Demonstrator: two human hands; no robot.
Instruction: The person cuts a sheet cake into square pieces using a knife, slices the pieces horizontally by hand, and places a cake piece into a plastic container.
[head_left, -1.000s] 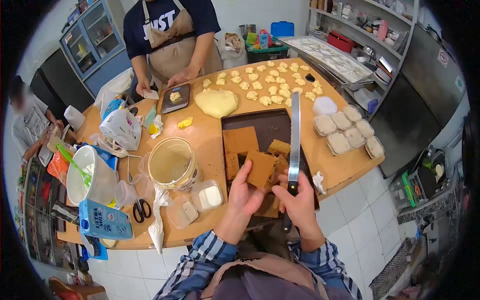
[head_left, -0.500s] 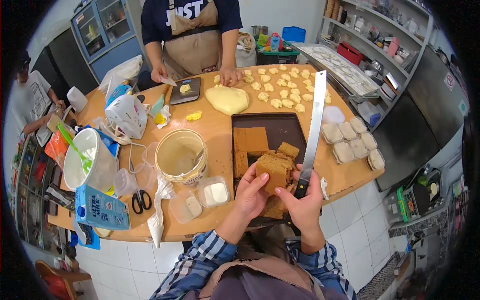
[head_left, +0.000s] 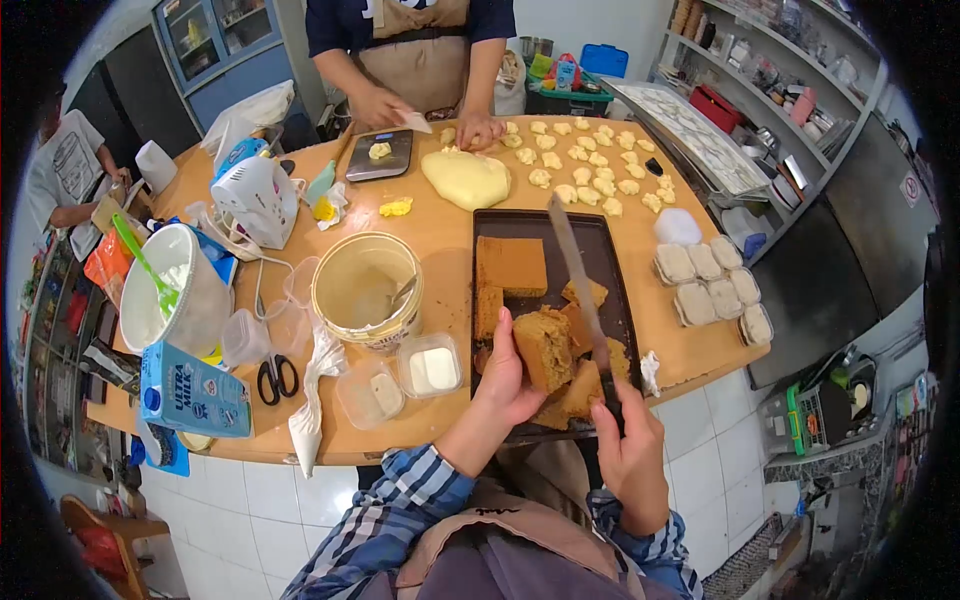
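Observation:
My left hand [head_left: 507,385] is closed around a thick piece of brown sponge cake [head_left: 543,350], its crumb side turned toward the right. In my right hand [head_left: 632,445] is a long serrated bread knife [head_left: 578,270], gripped by its black handle. The blade points up and away to the left, just right of the held piece. Below both hands lies a dark baking tray [head_left: 600,245]. A larger cake block [head_left: 510,262] sits at its far left, with loose cut pieces [head_left: 588,390] nearer me, partly hidden by my hands.
Opposite, a person's hands [head_left: 480,130] work at a yellow dough mound [head_left: 466,180] beside a scale [head_left: 380,155]. Dough lumps [head_left: 600,175] spread rightward. Filled tubs [head_left: 708,280] stand right of the tray; a bucket [head_left: 367,290], scissors [head_left: 277,379] and milk carton [head_left: 195,392] are left.
The knife has shifted from upright to leaning left, and my right hand has come away from the cake piece. My left hand has turned the piece. The person opposite has drawn a scraper off the scale.

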